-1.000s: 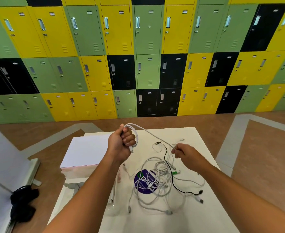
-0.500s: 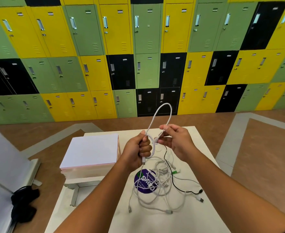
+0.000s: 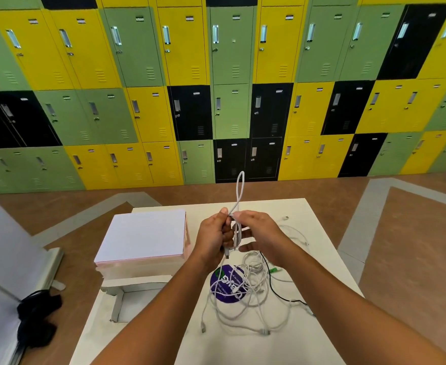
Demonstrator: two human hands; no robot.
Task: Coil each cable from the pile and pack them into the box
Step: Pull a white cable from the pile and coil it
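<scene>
A wall of green, yellow and black lockers (image 3: 229,75) is seen behind a white table (image 3: 316,214) on a brown floor. At the far left, a black bundle (image 3: 36,322) is seen lying on the floor, well apart from the table. On the table's left side a flat white box (image 3: 143,238) with pale pink sides is set, closed on top, and an open white cardboard piece (image 3: 123,299) with raised flaps is placed just in front of it. Near the middle, above the table, a white cable (image 3: 239,196) is gripped by the left hand (image 3: 212,239), whose fingers are curled round several gathered strands, with a plug end hanging just below the fist. A narrow loop of that cable is held upright above both hands. Its base is pinched between the thumb and forefinger of the right hand (image 3: 261,233), while the other fingers are spread loosely; the two hands are touching at the cable. Below them, a loose pile of cables (image 3: 248,299) is spread on the table, partly over a round purple sticker (image 3: 226,284). A black cable (image 3: 278,295) is threaded through the pile's right side, towards the table's right edge.
</scene>
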